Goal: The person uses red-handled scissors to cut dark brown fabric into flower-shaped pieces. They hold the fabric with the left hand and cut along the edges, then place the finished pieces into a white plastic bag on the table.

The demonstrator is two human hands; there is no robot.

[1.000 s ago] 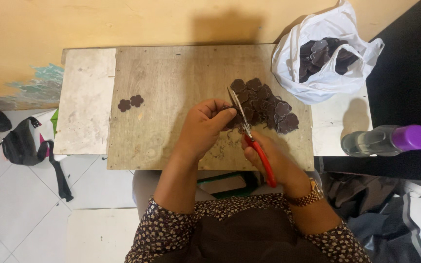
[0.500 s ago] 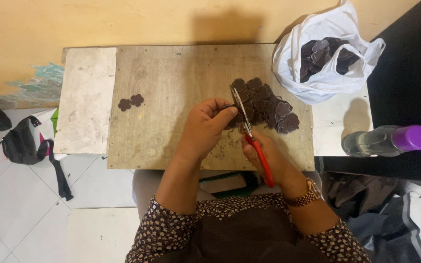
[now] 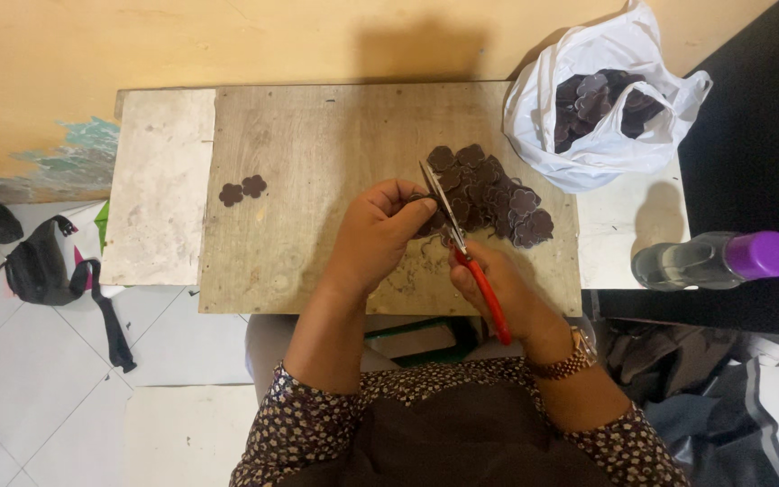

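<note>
My right hand (image 3: 498, 289) grips red-handled scissors (image 3: 462, 243), blades pointing up and away over a wooden board (image 3: 317, 144). My left hand (image 3: 380, 230) pinches a small dark flower-shaped piece at the blades; the piece is mostly hidden by my fingers. Just beyond the scissors lies a pile of dark flower-shaped cutouts (image 3: 498, 194). Two separate cutouts (image 3: 242, 190) lie side by side on the board's left part.
A white plastic bag (image 3: 588, 135) with more dark pieces sits at the board's far right corner. A clear bottle with a purple cap (image 3: 714, 260) lies to the right. A pale slab (image 3: 160, 180) adjoins the board's left. A black bag (image 3: 42, 266) rests on the tiled floor.
Both hands stay at the same spot; the scissors' blades have shifted only slightly against the piece held in my left hand.
</note>
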